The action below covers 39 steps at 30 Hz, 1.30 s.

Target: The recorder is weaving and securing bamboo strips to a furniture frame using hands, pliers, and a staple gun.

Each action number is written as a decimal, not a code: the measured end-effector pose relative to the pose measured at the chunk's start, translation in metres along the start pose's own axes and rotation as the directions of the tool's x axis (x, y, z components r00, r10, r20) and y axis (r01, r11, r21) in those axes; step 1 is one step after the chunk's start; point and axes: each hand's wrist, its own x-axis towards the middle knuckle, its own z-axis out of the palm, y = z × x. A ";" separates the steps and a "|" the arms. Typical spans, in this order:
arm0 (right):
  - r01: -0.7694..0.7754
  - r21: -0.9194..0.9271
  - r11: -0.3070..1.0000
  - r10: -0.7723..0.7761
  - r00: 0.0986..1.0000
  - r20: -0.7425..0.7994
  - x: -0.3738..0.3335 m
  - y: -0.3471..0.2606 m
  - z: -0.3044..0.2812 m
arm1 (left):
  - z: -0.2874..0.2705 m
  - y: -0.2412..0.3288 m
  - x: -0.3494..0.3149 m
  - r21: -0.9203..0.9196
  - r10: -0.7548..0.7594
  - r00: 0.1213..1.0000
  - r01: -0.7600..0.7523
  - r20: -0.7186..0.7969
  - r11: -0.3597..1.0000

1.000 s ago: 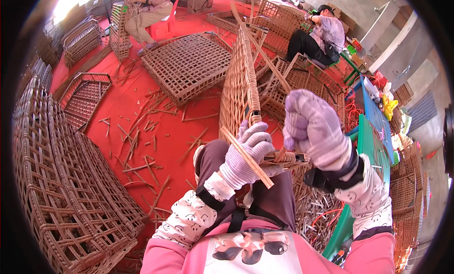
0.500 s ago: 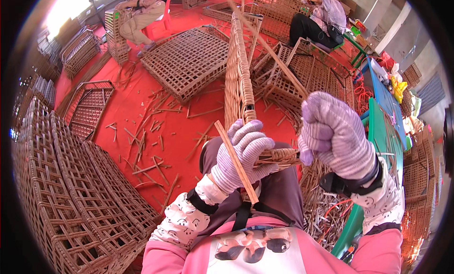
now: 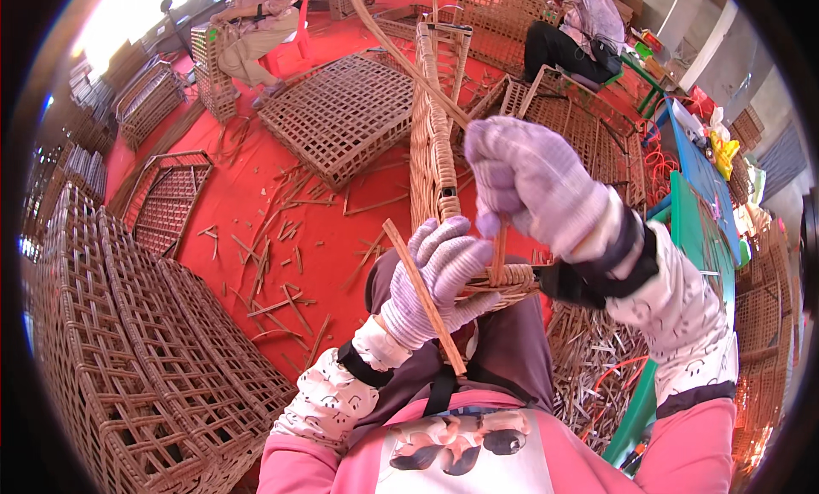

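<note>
Both my hands wear striped lilac-and-white knit gloves. My left hand (image 3: 435,276) grips the corner of a wicker-wrapped frame (image 3: 437,165) that rises away from my lap. Across that hand's palm side and wrist lies a short flat wooden-looking strip (image 3: 424,296). My right hand (image 3: 533,178) is closed in a fist just above and right of the left one, over the frame's corner. It holds a long brown weaving strip (image 3: 409,66); one length stretches up and left past the frame, and another drops from the fist to the wrapped near bar (image 3: 512,275).
Stacked woven baskets (image 3: 162,349) rise close on my left. A lattice panel (image 3: 337,114) and cut strip scraps lie on the red floor covering (image 3: 247,195). A green table edge (image 3: 687,221) and a heap of strips (image 3: 589,357) are at my right. Two people sit farther off.
My right hand has moved left and slightly up, closer to my left hand, swinging the long strip leftward. The left hand stays on the frame almost unmoved.
</note>
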 end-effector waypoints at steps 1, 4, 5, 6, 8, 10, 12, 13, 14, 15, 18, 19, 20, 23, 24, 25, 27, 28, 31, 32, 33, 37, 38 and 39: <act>-0.004 0.004 1.000 0.004 1.000 -0.002 0.011 0.001 -0.003 | -0.004 0.001 0.002 0.089 0.072 0.995 -0.077 0.063 0.993; -0.158 0.002 0.987 0.157 0.985 -0.075 0.049 0.024 -0.024 | -0.007 0.008 0.009 0.174 0.023 0.987 -0.050 0.156 0.983; -0.192 -0.041 0.981 0.189 0.980 -0.068 0.056 0.031 -0.035 | -0.006 0.011 0.012 0.188 0.006 0.984 -0.040 0.178 0.981; -0.169 -0.283 0.944 0.178 0.984 0.007 0.058 0.032 -0.043 | -0.005 0.011 0.012 0.205 -0.007 0.984 -0.030 0.180 0.978; -0.048 -0.680 0.732 0.039 0.999 -0.028 0.056 0.031 -0.058 | -0.009 0.013 0.015 0.183 -0.025 0.973 -0.018 0.229 0.983; 0.084 -0.994 -0.070 -0.284 0.953 0.101 0.043 0.032 -0.063 | -0.012 0.011 0.015 0.147 -0.051 0.957 0.009 0.285 0.989; 0.133 -0.988 0.076 -0.291 0.951 0.106 0.003 0.034 -0.070 | -0.017 0.011 0.016 0.137 -0.050 0.950 0.007 0.310 0.991; 0.245 -0.935 0.257 -0.262 0.949 0.177 -0.018 0.038 -0.070 | -0.016 0.009 0.016 0.115 -0.040 0.939 0.000 0.343 0.993; 0.262 -0.802 0.536 -0.175 0.964 0.198 -0.037 0.045 -0.062 | -0.018 0.009 0.017 0.078 -0.024 0.940 -0.003 0.341 0.997; 0.406 -0.802 0.438 -0.237 0.913 0.332 -0.049 0.056 -0.058 | -0.018 0.007 0.017 0.061 -0.003 0.941 -0.019 0.338 0.998; 0.488 -0.797 0.355 -0.418 0.846 0.332 -0.061 0.079 -0.052 | -0.019 0.003 0.020 -0.003 0.019 0.943 -0.019 0.333 1.000; 0.497 -0.796 0.347 -0.410 0.843 0.347 -0.061 0.081 -0.055 | -0.021 0.000 0.021 -0.075 0.065 0.931 -0.040 0.360 0.996; 0.522 -0.790 0.322 -0.421 0.826 0.374 -0.060 0.082 -0.057 | -0.021 -0.004 0.020 -0.145 0.111 0.918 -0.059 0.382 0.988; 0.569 -0.767 0.297 -0.410 0.802 0.436 -0.054 0.080 -0.055 | -0.028 -0.007 0.011 -0.247 0.097 0.953 -0.024 0.286 0.969; 0.530 -0.753 0.389 -0.363 0.840 0.403 -0.053 0.079 -0.055 | -0.036 -0.003 0.008 -0.234 -0.005 0.975 0.059 0.222 0.970; 0.482 -0.735 0.477 -0.311 0.875 0.371 -0.052 0.077 -0.054 | -0.044 0.001 0.003 -0.228 -0.107 0.982 0.142 0.156 0.963; 0.390 -0.746 0.539 -0.220 0.921 0.322 -0.053 0.068 -0.051 | -0.060 0.010 -0.010 -0.542 -0.612 0.780 0.463 -0.126 0.701; 0.245 -0.703 0.668 -0.089 0.964 0.251 -0.052 0.064 -0.050 | -0.068 0.011 -0.024 -0.518 -0.584 0.802 0.450 -0.124 0.727; 0.070 -0.666 0.743 0.102 0.971 0.216 -0.037 0.060 -0.056 | -0.066 0.041 -0.044 -0.452 -0.530 0.840 0.519 0.114 0.725; -0.006 -0.623 0.782 0.175 0.962 0.210 -0.035 0.057 -0.055 | -0.042 0.035 -0.068 -0.432 -0.507 0.845 0.527 0.171 0.732; -0.088 -0.577 0.812 0.244 0.949 0.199 -0.032 0.055 -0.058 | -0.030 0.044 -0.068 -0.390 -0.435 0.882 0.471 0.184 0.791; -0.133 -0.491 0.861 0.273 0.936 0.224 -0.028 0.057 -0.061 | 0.010 0.056 -0.078 -0.392 -0.572 0.750 0.662 0.333 0.639; -0.152 -0.494 0.856 0.292 0.930 0.221 -0.027 0.057 -0.062 | 0.016 0.060 -0.078 -0.394 -0.573 0.749 0.662 0.333 0.638; -0.150 -0.495 0.856 0.290 0.932 0.219 -0.027 0.058 -0.065 | 0.021 0.063 -0.075 -0.364 -0.581 0.755 0.655 0.304 0.662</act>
